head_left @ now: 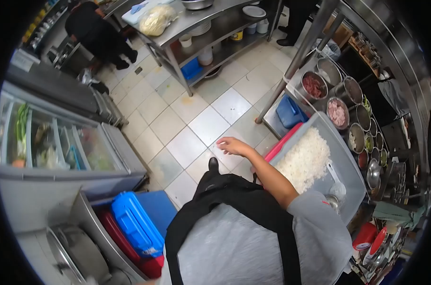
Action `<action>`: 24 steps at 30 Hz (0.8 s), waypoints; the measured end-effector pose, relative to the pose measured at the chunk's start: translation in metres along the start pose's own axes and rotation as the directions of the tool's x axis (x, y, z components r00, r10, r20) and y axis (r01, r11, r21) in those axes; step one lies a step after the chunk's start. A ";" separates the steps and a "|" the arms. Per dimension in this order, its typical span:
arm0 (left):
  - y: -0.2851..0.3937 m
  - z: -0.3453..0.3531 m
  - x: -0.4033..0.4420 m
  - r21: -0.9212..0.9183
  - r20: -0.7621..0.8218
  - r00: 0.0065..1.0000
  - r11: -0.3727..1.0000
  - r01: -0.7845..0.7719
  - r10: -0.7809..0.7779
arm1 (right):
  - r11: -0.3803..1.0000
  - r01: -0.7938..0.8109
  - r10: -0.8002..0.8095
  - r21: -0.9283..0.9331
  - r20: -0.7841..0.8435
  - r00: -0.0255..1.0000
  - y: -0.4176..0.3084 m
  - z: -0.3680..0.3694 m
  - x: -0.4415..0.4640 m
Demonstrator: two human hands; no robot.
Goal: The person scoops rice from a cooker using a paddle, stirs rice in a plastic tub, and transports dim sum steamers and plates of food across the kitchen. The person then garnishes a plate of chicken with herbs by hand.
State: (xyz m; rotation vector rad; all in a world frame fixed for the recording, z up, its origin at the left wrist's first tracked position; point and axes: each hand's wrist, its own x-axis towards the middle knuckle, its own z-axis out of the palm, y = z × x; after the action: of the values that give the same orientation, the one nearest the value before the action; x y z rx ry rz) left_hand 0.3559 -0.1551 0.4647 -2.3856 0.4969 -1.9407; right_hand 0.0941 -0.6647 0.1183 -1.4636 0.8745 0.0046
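Observation:
My right hand (232,146) is held out in front of my body above the tiled floor. Its fingers are loosely bent and apart, with nothing in them. Beside my right forearm stands a grey plastic tub (351,204) of cooked white rice (306,159). A pale serving spoon (337,184) lies in the tub next to the rice, near a small metal bowl (332,203) partly hidden by my sleeve. My left hand is out of view.
Metal pots of raw meat (337,113) and other ingredients line the right. A glass-topped fridge (73,142) and a blue lidded bin (137,223) are on the left. Ahead stands a steel table (196,23); a person (94,33) is at the far left, another's legs (296,23) beyond.

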 end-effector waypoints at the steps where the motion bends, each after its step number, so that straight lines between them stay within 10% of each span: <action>1: 0.040 0.035 0.013 -0.053 0.015 0.997 0.996 -0.076 0.077 | 0.995 -0.036 0.044 0.092 -0.083 0.996 -0.005 -0.022 0.000; 2: 0.101 0.082 0.026 -0.341 -0.069 0.963 0.901 -0.269 0.262 | 0.992 0.001 0.024 0.125 -0.199 0.980 -0.012 -0.043 -0.001; 3: 0.177 0.125 0.021 -0.775 0.209 0.949 0.553 0.307 -0.235 | 0.988 0.049 0.001 0.148 -0.317 0.948 -0.022 -0.065 -0.003; 5: 0.318 0.160 0.048 -0.742 0.621 0.771 0.213 0.636 -0.140 | 0.980 0.113 -0.035 0.161 -0.421 0.907 -0.043 -0.106 -0.009; 7: 0.434 0.155 0.075 -0.882 0.431 0.810 -0.003 0.471 0.397 | 0.937 0.136 0.030 0.323 -0.460 0.888 -0.043 -0.141 -0.004; 8: 0.492 0.158 0.099 -0.961 -0.229 0.864 -0.245 -0.128 0.449 | 0.931 0.167 0.030 0.324 -0.525 0.851 -0.044 -0.155 0.001; 10: 0.557 0.144 0.138 -0.891 -0.448 0.657 -0.240 -0.386 0.607 | 0.923 0.205 0.031 0.326 -0.592 0.805 -0.034 -0.175 0.015; 12: 0.610 0.166 0.165 -0.911 -0.409 0.725 -0.201 -0.361 0.554 | 0.986 0.117 -0.001 0.122 -0.689 0.725 -0.009 -0.196 0.046; 14: 0.644 0.183 0.178 -0.973 -0.229 0.828 -0.087 -0.215 0.513 | 0.977 0.106 0.031 0.186 -0.614 0.789 0.013 -0.214 0.078; 17: 0.698 0.219 0.163 -0.943 0.056 0.938 -0.290 0.162 0.341 | 0.994 -0.022 0.071 0.109 -0.469 0.880 0.026 -0.276 0.139; 19: 0.725 0.233 0.146 -0.974 0.185 0.804 -0.001 0.225 0.565 | 0.991 -0.049 0.088 0.122 -0.341 0.936 -0.050 -0.325 0.149; 22: 0.767 0.262 0.130 -0.981 0.186 0.753 0.076 0.179 0.631 | 0.999 0.024 -0.046 -0.043 -0.664 0.747 -0.102 -0.399 0.197; 24: 0.794 0.275 0.131 -0.864 0.452 0.644 0.122 0.489 0.617 | 0.997 0.051 -0.074 -0.053 -0.714 0.697 -0.144 -0.446 0.217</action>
State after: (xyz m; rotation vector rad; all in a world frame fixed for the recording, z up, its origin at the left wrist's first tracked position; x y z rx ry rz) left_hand 0.4612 -0.9919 0.3536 -3.1832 2.3518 0.1718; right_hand 0.0933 -1.1764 0.1893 -1.5318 1.4583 -0.6576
